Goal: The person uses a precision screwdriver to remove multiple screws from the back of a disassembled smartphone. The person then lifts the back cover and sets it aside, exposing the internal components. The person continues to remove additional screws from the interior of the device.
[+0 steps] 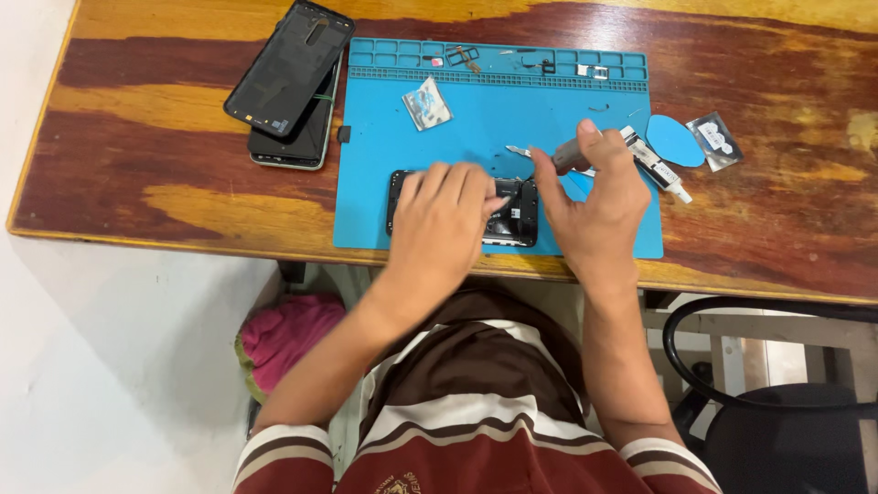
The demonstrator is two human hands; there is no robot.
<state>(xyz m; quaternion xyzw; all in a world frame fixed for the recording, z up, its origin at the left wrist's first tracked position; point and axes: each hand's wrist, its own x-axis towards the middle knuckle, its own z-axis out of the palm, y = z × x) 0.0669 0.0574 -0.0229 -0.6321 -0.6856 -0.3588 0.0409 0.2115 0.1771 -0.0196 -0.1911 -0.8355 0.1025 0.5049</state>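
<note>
An opened black phone (514,214) lies on a blue work mat (375,197), its insides facing up. My left hand (443,218) rests flat over the phone's left part and pins it down. My right hand (596,203) grips a grey-handled tool (562,156) whose metal tip points left, just above the phone's right end.
A black back cover (290,66) leans on another phone (294,146) at the mat's left. Small parts fill the mat's top tray (498,59). A glue tube (657,166), blue pick (675,141) and two small packets (715,140) lie nearby. A black chair (777,412) stands lower right.
</note>
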